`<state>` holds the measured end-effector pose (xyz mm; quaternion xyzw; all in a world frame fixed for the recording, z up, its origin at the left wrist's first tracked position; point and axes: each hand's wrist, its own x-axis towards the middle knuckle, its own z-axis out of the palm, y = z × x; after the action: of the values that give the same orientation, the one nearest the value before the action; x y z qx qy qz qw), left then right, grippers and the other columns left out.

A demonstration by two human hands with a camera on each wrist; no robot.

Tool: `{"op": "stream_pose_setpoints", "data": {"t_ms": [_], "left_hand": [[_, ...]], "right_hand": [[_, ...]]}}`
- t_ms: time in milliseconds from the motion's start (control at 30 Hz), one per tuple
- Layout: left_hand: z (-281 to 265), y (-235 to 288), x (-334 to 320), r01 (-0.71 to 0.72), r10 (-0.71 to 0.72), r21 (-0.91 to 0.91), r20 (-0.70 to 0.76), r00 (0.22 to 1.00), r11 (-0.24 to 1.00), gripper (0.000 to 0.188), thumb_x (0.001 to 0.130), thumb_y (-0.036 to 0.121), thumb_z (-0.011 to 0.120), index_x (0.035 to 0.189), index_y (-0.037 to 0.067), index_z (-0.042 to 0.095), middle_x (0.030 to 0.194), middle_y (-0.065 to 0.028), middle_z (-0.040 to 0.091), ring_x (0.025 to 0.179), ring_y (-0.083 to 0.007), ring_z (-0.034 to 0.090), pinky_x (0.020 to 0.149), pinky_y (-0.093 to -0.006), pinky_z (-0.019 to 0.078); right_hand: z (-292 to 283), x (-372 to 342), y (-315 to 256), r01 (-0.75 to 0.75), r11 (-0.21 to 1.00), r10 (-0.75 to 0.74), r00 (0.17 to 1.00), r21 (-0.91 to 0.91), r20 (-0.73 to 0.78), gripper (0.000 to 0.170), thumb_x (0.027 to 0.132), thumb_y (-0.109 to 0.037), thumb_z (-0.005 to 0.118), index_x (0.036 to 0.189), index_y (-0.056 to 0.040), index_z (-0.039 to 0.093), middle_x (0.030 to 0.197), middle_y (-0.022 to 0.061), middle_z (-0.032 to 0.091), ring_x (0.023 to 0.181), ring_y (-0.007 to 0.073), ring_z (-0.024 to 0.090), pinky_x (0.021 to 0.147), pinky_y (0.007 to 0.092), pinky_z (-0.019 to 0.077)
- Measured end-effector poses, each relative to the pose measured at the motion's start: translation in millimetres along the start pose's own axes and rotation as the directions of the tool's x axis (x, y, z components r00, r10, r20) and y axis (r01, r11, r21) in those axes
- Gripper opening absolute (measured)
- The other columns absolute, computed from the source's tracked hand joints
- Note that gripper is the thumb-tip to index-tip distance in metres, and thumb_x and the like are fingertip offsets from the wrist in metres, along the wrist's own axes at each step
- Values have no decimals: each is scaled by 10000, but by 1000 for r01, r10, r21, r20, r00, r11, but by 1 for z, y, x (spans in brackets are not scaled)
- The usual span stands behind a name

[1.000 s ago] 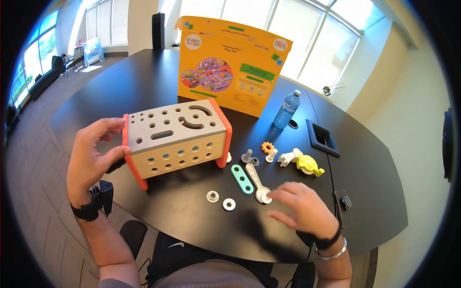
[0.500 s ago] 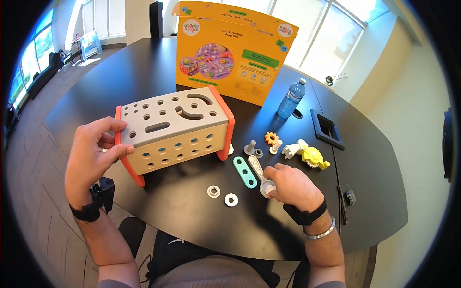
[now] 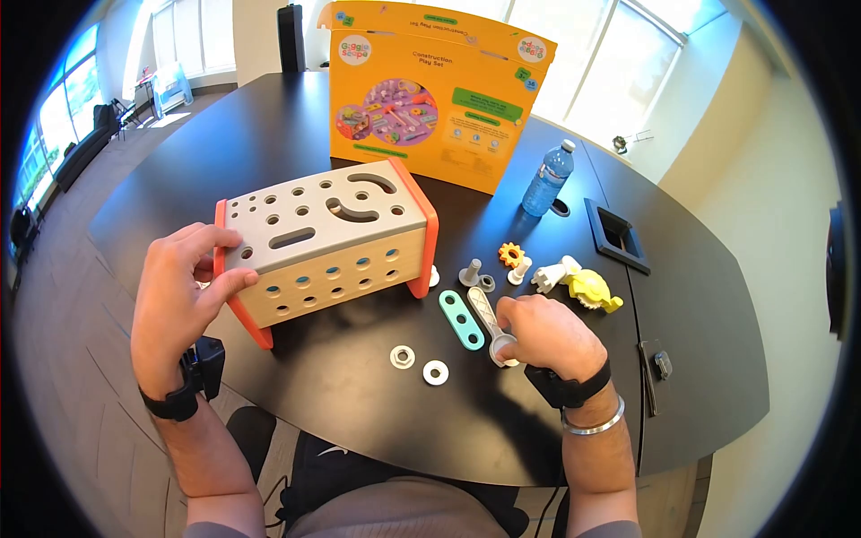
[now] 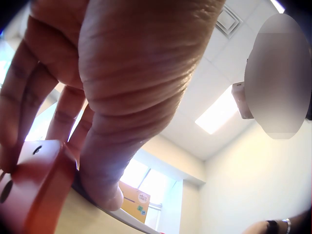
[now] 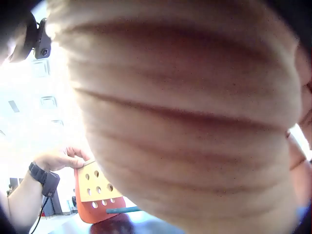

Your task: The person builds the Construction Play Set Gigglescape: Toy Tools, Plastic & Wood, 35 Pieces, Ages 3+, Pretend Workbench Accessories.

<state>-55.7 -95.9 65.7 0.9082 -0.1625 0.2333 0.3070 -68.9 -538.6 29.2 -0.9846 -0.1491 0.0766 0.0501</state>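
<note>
My left hand (image 3: 184, 282) grips the near-left top edge of a toy workbench (image 3: 345, 260) with a grey perforated top and red ends. Its thumb lies at the front edge and its fingers reach over the red end panel (image 4: 39, 180). Over the round head of a light-grey toy wrench (image 3: 485, 314), my right hand (image 3: 556, 336) has its fingers curled, pinching a small white round piece (image 3: 511, 363) that it mostly covers. Left of the wrench lies a teal strip (image 3: 461, 320) with three holes. Two pale nuts, a hex-shaped one (image 3: 403, 357) and a round one (image 3: 436, 373), lie nearer me.
Behind the wrench are a grey bolt (image 3: 470, 273), an orange gear (image 3: 511, 255), a white bolt (image 3: 520, 271) and a yellow toy piece (image 3: 590, 290). A water bottle (image 3: 549, 179) and a yellow box (image 3: 435, 99) stand farther back, near a table socket (image 3: 617, 235).
My right hand has come down onto the wrench's head, its fingers curling around the white piece. My left hand has settled against the workbench's edge. The head view has shifted slightly.
</note>
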Motion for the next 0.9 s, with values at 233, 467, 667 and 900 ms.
{"op": "stream_pose_setpoints", "data": {"t_ms": [233,467,667,900], "left_hand": [[2,-1,-1,-45,45,-1,-14,999,999,326,868,38,930,1114,-97,764,1117,-178,796,904,-251,788,808,-357,640],[-1,7,0,-46,49,112,-20,999,993,309,872,75,927,1072,-112,784,1083,-226,796,883,-329,786,805,-366,642],[-9,24,-4,-84,84,109,2,996,991,322,784,173,971,964,-52,827,1004,-191,788,797,-361,741,737,-415,590],[-13,21,-8,-181,184,-55,56,981,982,330,762,227,1006,766,-18,785,791,-133,686,691,-308,657,645,-409,516]], "right_hand": [[12,-1,2,-92,993,99,991,-78,88,236,823,-190,868,978,-45,763,958,197,797,963,414,775,867,502,612],[-19,-24,-13,101,994,-92,974,34,-205,250,867,0,840,1115,-24,812,1033,182,679,975,404,733,896,481,604],[-50,-17,-45,287,899,-136,901,332,-412,289,882,88,834,1131,10,711,1138,147,671,891,305,720,812,396,602],[-72,41,-70,536,744,-186,739,399,-647,285,897,-20,908,1094,28,708,968,79,804,827,133,762,740,277,596]]}}
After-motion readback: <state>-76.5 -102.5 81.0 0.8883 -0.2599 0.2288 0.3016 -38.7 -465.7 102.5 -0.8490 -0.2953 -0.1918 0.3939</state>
